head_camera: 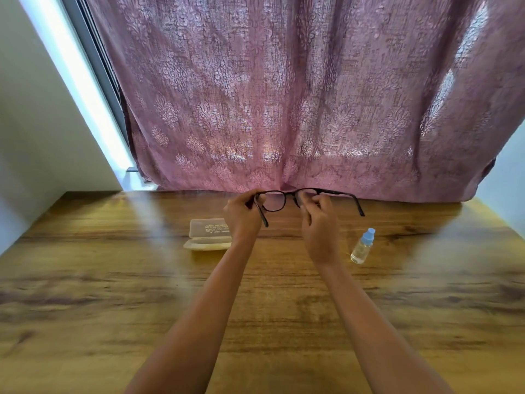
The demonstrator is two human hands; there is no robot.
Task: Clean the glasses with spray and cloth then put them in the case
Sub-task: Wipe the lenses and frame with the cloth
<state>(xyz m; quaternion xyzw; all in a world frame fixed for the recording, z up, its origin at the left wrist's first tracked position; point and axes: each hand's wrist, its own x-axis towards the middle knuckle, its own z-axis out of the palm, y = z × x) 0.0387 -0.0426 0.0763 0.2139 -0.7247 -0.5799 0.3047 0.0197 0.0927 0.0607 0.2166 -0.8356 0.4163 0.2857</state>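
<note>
From the head camera, the person holds a pair of glasses (287, 199) up in the air with both bare hands, above the far edge of the wooden table (113, 280), in front of a pink patterned curtain (284, 95). The left hand (243, 214) pinches the frame at its left end, near the hinge, and the right hand (319, 223) pinches the frame around the other lens; both hands are closed on the glasses. The two arms of the glasses are unfolded and point down and toward the person. I see no cloth in either hand, and I cannot find one on the table.

The case (208, 234) lies on the table near the far edge, just beside the left wrist, and it looks open, with the clear lid standing up. The small spray bottle (363, 245), with a blue cap and clear liquid, stands on the table to the right of the right hand, near but not touching.

In my judgement the glasses are light, thin and rather fragile; the lenses take fingerprints easily and the hinges can bend. It seems best to hold them by the frame rim or the bridge, not on the lens surface. The bottle is probably light and smooth, so it may tip over easily. The cleaning seems not yet begun.
</note>
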